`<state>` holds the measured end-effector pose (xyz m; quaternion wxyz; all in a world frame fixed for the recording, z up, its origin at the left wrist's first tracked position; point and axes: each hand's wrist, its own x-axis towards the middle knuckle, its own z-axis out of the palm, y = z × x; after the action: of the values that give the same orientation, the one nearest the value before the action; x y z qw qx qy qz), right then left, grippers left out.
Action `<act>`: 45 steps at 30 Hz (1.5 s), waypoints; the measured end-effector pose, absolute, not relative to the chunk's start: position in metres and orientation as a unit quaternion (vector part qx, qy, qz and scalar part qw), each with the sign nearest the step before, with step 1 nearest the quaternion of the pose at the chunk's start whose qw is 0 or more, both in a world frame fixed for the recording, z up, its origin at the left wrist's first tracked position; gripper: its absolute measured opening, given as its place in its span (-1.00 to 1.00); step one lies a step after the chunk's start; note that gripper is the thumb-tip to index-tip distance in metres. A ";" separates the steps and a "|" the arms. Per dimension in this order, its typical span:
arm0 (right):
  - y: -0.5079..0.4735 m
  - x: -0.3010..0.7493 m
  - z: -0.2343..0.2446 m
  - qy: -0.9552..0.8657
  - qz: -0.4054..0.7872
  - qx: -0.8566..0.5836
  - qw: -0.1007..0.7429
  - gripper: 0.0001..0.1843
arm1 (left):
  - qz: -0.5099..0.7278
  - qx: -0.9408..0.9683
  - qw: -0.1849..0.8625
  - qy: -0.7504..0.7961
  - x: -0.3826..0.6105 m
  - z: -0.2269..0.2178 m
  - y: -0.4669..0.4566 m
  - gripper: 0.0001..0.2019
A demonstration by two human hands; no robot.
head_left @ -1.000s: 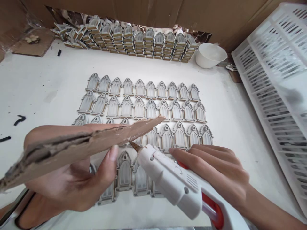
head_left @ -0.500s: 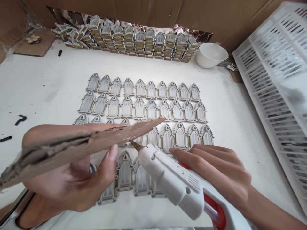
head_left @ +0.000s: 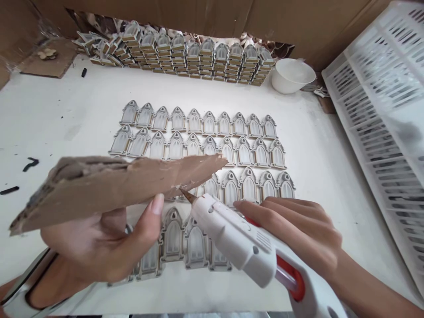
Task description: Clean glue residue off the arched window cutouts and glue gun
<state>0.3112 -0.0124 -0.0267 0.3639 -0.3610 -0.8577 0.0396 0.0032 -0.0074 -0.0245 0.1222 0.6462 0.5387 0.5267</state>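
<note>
My left hand [head_left: 109, 243] grips a torn piece of cardboard [head_left: 109, 190] with the thumb along its lower edge; the fingers behind it are hidden. In my right hand [head_left: 298, 229] is a white glue gun [head_left: 238, 238] with red parts, its brown metal nozzle pointing up and left. The nozzle tip touches or nearly touches the cardboard's lower edge. Beneath both hands, rows of small grey arched window-shaped pieces [head_left: 172, 236] lie on the white table [head_left: 318, 150]. The cardboard and hands cover some of them.
Stacks of similar arched pieces [head_left: 205, 59] line the back, toppled at the left end. A white bowl [head_left: 293, 76] stands at back right, near a white slatted plastic crate [head_left: 374, 110]. Black scraps [head_left: 31, 164] lie at left. Cardboard walls [head_left: 298, 26] enclose the back.
The cardboard has tilted so more of its flat face shows, its left end rising. My left wrist has turned slightly. The glue gun has shifted a little up and left.
</note>
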 end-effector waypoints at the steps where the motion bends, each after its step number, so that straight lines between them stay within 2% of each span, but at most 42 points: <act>1: -0.012 0.311 -0.027 -0.857 0.041 -0.365 0.363 -0.78 | 0.520 0.643 0.120 0.549 0.004 -0.023 -0.004 -0.68; 5: -0.012 0.312 -0.026 -0.857 0.047 -0.367 0.358 -0.79 | 0.528 0.647 0.122 0.536 0.009 -0.016 0.012 -0.72; 9: -0.012 0.315 -0.020 -0.869 0.076 -0.367 0.322 -0.80 | 0.530 0.694 0.100 0.477 0.013 -0.013 0.019 -0.65; 15: -0.013 0.314 -0.017 -0.874 0.080 -0.360 0.316 -0.81 | 0.546 0.710 0.099 0.434 0.012 -0.012 0.023 -0.53; 22: -0.011 0.313 -0.028 -0.859 0.051 -0.353 0.366 -0.82 | 0.553 0.698 0.103 0.444 0.016 -0.012 0.024 -0.73; 25: -0.013 0.314 -0.023 -0.869 0.069 -0.359 0.335 -0.85 | 0.559 0.696 0.104 0.439 0.016 -0.012 0.025 -0.79; 28: -0.015 0.315 -0.016 -0.873 0.085 -0.365 0.311 -0.84 | 0.552 0.703 0.115 0.434 0.015 -0.011 0.025 -0.79; 35: -0.015 0.314 -0.018 -0.869 0.066 -0.357 0.335 -0.79 | 0.558 0.694 0.123 0.439 0.018 -0.012 0.025 -0.82; 45: -0.017 0.313 -0.013 -0.871 0.085 -0.367 0.315 -0.77 | 0.566 0.690 0.135 0.431 0.018 -0.015 0.025 -0.77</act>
<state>0.3132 -0.0169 -0.0130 0.3150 -0.3665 -0.8713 0.0848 0.0179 0.0249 -0.0146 0.1354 0.6902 0.4306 0.5656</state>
